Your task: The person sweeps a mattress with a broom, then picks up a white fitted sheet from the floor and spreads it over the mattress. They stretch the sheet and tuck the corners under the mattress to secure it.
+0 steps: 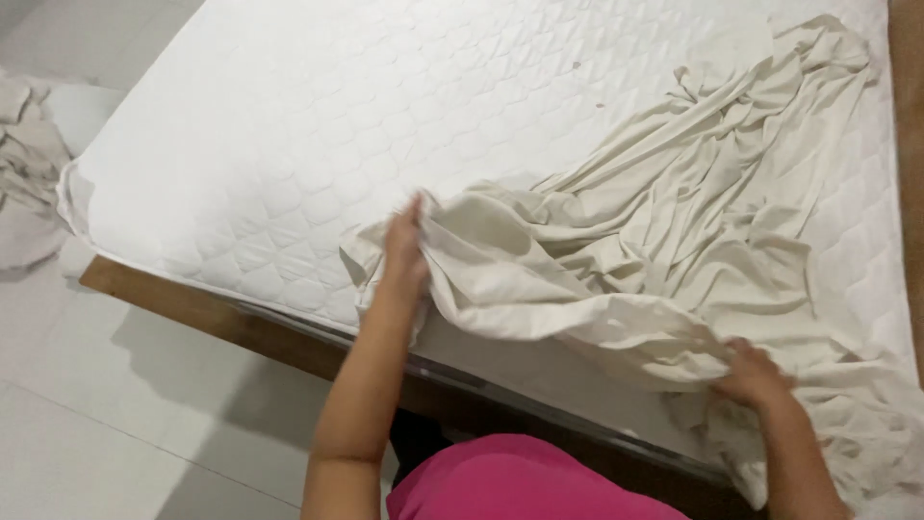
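Note:
A crumpled cream bedsheet (693, 221) lies across the right half of a white quilted mattress (289, 125). My left hand (404, 252) grips the sheet's near-left edge, lifting a fold just above the mattress. My right hand (751, 374) is closed on a bunched part of the sheet near the mattress's front edge, at the lower right. The far end of the sheet trails up to the top right corner of the mattress.
The mattress rests on a wooden bed frame (192, 308), whose edge shows along the front. A heap of pale cloth (29, 164) lies on the white tiled floor (115, 424) at the left. My pink top (520, 481) fills the bottom centre.

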